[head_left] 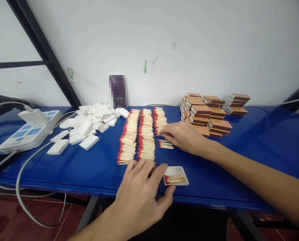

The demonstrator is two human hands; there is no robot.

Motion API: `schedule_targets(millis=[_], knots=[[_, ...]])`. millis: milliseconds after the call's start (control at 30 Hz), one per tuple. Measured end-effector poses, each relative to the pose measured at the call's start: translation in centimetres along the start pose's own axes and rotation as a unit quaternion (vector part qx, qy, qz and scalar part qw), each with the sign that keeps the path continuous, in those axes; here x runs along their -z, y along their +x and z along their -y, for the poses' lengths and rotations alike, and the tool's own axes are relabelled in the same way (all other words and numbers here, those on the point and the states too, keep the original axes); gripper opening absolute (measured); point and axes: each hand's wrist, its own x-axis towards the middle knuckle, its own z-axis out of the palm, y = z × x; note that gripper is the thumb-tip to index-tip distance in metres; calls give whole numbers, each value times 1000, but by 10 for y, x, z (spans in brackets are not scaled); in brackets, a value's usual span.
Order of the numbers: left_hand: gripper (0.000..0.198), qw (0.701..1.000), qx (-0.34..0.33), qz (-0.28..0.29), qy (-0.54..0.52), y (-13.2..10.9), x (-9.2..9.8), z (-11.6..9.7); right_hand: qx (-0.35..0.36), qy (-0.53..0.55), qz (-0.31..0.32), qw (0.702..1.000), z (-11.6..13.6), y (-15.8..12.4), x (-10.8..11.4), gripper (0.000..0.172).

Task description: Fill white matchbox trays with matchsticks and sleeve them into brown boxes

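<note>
My left hand (144,190) rests at the blue table's front edge, with its thumb and index finger bracketing a small white matchbox tray (186,170) at the left end. Several red-headed matches (176,179) lie inside this tray. My right hand (187,136) is closed in a pinch at the near end of the short right-hand row of matches (160,117); its fingertips partly hide what they grip. Just below those fingertips lies a small separate group of matches (165,144). Two longer match rows, the middle one (146,134) and the left one (129,134), run beside it.
White empty-looking trays (93,118) are heaped at the left. Brown matchboxes (202,112) stand stacked at the back right. A power strip (30,132) with a white charger and cables lies at far left. A pixelated dark rectangle (118,91) leans on the wall.
</note>
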Motion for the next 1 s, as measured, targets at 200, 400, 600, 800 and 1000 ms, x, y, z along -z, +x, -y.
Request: schedule_targets(millis=[200,400,600,800,1000], knots=[[27,1000,0,2,0,1,0,0,-38,45,6,998,3,1,1,21],[27,1000,1,-1,2,0,0,0,-26,55,-3,998,1,-1,0,20],[27,1000,0,0,1,0,-1,1,-15,62,-2,998,1,-1,0,19],[26,1000,-4,-1,5,-1,0,1,-10,89,2,996,1,-1,0,18],[27,1000,-9,-3,7,-1,0,0,-23,77,18,997,0,-2,0,18]])
